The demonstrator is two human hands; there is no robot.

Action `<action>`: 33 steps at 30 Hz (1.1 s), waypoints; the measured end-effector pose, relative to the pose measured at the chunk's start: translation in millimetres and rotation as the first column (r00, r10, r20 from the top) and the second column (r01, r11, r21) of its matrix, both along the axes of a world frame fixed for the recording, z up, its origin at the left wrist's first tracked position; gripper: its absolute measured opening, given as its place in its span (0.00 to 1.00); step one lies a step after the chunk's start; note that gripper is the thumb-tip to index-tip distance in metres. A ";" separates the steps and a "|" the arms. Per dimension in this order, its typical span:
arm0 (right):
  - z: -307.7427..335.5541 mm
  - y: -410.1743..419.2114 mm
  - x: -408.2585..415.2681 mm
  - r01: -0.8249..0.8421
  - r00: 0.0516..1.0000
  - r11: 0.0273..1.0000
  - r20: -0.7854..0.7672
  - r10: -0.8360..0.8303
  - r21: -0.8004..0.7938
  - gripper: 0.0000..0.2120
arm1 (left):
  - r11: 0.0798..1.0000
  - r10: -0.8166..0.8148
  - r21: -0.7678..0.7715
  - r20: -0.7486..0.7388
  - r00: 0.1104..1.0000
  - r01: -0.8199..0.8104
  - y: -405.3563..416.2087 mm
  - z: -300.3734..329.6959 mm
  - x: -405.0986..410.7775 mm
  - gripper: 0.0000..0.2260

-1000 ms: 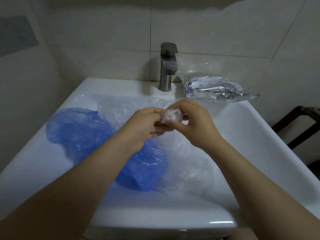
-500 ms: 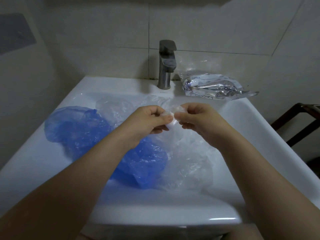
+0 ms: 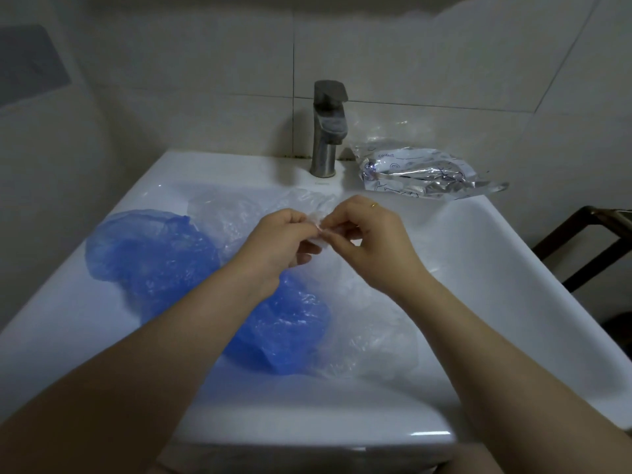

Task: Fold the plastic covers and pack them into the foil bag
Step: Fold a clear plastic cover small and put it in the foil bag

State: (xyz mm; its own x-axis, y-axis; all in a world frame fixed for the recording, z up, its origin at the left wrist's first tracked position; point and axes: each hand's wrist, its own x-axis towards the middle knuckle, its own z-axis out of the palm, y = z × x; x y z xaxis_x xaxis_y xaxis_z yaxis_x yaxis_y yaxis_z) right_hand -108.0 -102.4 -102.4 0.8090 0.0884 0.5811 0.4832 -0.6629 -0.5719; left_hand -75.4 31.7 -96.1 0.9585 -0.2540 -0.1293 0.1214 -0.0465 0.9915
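Nearest me, the front rim of the white sink (image 3: 307, 436) sits under my forearms. Inside the basin lie the loose covers waiting their turn: a crumpled blue cover (image 3: 150, 251) to the left, spreading under my left arm, and clear covers (image 3: 369, 340) bunched to the right and behind.

Above them my left hand (image 3: 277, 241) and right hand (image 3: 369, 241) meet fingertip to fingertip, both pinching one small folded clear cover (image 3: 319, 230) between them. I judge I'm on the last tight folds of this piece, though it is so small and glassy that I can't quite tell how neatly it is folded.

Farther back, beside the tap (image 3: 326, 131), the foil bag (image 3: 417, 172) lies on the sink's rear ledge, well apart from my hands. Its mouth isn't clear from here. Next I'd need one hand to keep the fold pressed while the other reaches back to open the bag.
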 end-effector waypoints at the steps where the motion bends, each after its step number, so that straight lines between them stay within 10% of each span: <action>1: -0.4 -0.6 -0.4 -0.020 0.999 0.998 0.025 0.021 -0.053 0.04 | 0.998 -0.007 -0.063 -0.030 1.000 0.005 0.5 0.0 0.3 0.06; 9: 3.2 -7.7 2.3 0.092 0.980 0.936 0.199 -0.024 -0.339 0.11 | 0.913 -0.237 -0.370 -0.135 0.962 0.173 -3.0 7.7 -7.3 0.12; 14: 7.7 -21.4 2.9 0.118 0.990 0.993 0.076 -0.116 -0.023 0.04 | 0.923 -0.344 -0.145 0.103 0.933 0.357 1.0 11.8 -9.3 0.12; 19: 10.3 -23.7 2.2 -0.029 0.987 0.965 -0.147 0.069 0.262 0.05 | 0.976 -0.214 0.120 0.380 0.900 0.182 -0.2 4.9 -3.2 0.04; 27: 24.0 -33.6 -3.8 -0.101 0.971 0.872 -0.145 0.192 0.479 0.08 | 0.983 -0.181 0.122 0.521 0.834 0.137 -20.3 16.7 10.4 0.06; 33: 14.3 -68.7 11.7 0.381 0.922 0.913 -0.132 -0.364 0.144 0.01 | 0.960 -0.132 0.279 0.566 0.814 -0.038 -76.1 19.0 33.9 0.03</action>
